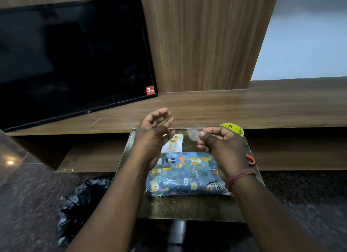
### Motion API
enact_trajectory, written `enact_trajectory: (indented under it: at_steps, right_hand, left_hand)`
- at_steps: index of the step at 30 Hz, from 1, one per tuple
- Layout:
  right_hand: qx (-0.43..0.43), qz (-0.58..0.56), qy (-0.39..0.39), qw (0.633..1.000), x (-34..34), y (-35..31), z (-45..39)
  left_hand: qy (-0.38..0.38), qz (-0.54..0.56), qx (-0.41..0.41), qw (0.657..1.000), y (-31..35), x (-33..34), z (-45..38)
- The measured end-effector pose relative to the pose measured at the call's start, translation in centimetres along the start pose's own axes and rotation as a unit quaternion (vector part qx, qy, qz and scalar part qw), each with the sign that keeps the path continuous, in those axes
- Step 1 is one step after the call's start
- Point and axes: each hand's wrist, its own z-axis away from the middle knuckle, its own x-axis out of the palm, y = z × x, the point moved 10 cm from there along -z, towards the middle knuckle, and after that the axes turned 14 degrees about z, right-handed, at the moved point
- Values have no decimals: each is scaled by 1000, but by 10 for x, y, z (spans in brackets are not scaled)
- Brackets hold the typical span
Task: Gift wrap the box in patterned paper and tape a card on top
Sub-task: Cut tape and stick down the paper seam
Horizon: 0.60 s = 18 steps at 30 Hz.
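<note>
Wrapping looks done, since the box lies on the surface all covered in animal paper, while the right hand pinches a bit of clear tape, the left hand hangs loose holding nothing, and the card behind the box is not yet taped on.

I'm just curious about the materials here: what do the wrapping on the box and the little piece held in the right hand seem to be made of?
The wrapping on the box looks like thin printed paper with a slight sheen: animal pattern, creases and light glare. The piece pinched by the right hand looks like clear plastic tape: see-through and glossy, probably from the yellow-cored tape roll behind.
</note>
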Motion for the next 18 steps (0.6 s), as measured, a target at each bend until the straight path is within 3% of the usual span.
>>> enact_trajectory:
  at_steps: [3, 6, 8, 10, 12, 15, 18]
  right_hand:
    - [-20, 91, -7, 996, -13, -4, -7]
    - [-58, 222, -29, 973, -11, -10, -7]
    - [-74, 285, -55, 954, -2, -10, -3]
    - [-86, 318, -68, 942, 4, -8, -3]
    - [-91, 349, -97, 928, 13, -4, -3]
    - [-73, 353, -168, 917, 34, 9, 6]
    - [-77, 364, -218, 902, 58, 18, 18]
  left_hand:
    - [33, -46, -12, 998, 10, -23, -3]
    - [24, -224, -45, 973, 9, -34, 5]
    - [-16, -419, -75, 905, -2, -42, 14]
    - [-64, -594, -85, 798, -16, -53, 23]
    - [-103, -690, -68, 713, -26, -54, 34]
    - [-102, -709, -13, 698, -19, -50, 44]
    - [-108, -756, 1, 645, -21, -53, 51]
